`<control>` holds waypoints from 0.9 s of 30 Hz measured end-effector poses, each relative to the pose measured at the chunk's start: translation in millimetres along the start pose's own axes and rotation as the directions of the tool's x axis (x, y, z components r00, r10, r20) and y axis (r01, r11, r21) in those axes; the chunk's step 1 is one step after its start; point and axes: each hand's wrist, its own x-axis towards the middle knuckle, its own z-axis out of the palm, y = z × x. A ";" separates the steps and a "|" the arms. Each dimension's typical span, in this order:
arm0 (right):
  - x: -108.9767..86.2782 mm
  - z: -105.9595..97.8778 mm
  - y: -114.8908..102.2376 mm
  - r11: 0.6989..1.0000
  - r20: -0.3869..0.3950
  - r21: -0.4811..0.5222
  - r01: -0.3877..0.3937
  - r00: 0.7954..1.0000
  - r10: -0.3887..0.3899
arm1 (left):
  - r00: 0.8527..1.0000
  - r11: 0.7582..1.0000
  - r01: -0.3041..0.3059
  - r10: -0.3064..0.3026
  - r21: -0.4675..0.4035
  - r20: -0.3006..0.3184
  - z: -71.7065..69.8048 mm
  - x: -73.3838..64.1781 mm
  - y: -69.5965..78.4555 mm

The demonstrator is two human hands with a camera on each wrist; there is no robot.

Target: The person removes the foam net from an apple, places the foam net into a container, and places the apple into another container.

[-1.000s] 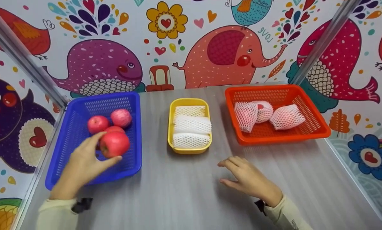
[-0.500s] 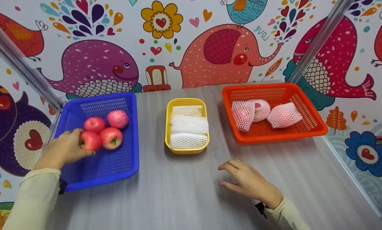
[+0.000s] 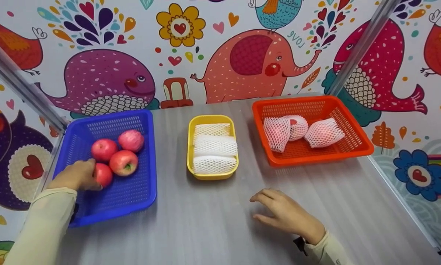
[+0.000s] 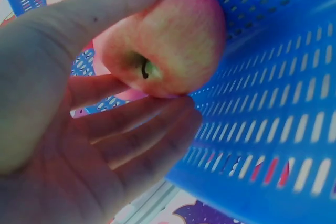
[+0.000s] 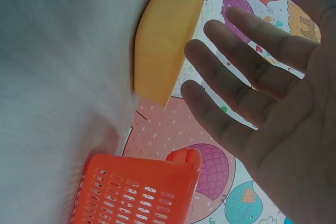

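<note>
In the head view my left hand [image 3: 76,176] reaches into the blue basket [image 3: 154,165] at the left and grips a red apple [image 3: 104,175] near its left wall. The left wrist view shows the thumb across the apple [image 4: 184,35] and the fingers along its other side, with the stem end facing the camera. Three more apples [image 3: 123,163] lie beside it in the basket. My right hand [image 3: 288,212] hovers low over the front right of the table, holding nothing; its fingers are relaxed and spread in the right wrist view.
A yellow tub [image 3: 213,177] with several white foam net sleeves [image 3: 215,145] stands mid-table. At the right, a red basket [image 3: 319,160] holds three apples in foam nets [image 3: 324,133]. Cartoon-patterned walls [image 3: 183,66] close off the back and sides of the grey table [image 3: 191,228].
My left hand first held an apple above the others, then set it low at the basket's left side, where it has shifted slightly toward the front. The right hand has stayed put.
</note>
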 end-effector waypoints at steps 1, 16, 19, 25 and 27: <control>0.0 0.2 0.0 1.000 -0.001 0.003 0.002 1.000 -0.002 | 1.000 1.000 -0.003 0.003 0.001 -0.002 0.0 0.0 -0.1; 0.3 -2.1 -1.7 0.998 0.023 0.057 -0.002 1.000 0.001 | 0.929 0.993 -0.111 0.091 -0.034 -0.359 2.8 -60.5 69.4; 0.7 -2.0 -2.2 0.998 0.028 0.055 -0.005 1.000 0.003 | 0.895 0.988 -0.148 0.115 -0.043 -0.430 18.5 -80.8 96.1; 0.9 -0.7 -3.1 0.999 0.022 0.053 -0.001 1.000 0.000 | 0.811 0.977 -0.209 0.149 -0.043 -0.566 57.7 -106.2 134.2; 0.2 0.6 -3.6 0.999 0.025 0.053 -0.003 1.000 0.002 | 0.790 0.970 -0.238 0.164 -0.049 -0.591 71.4 -109.0 144.3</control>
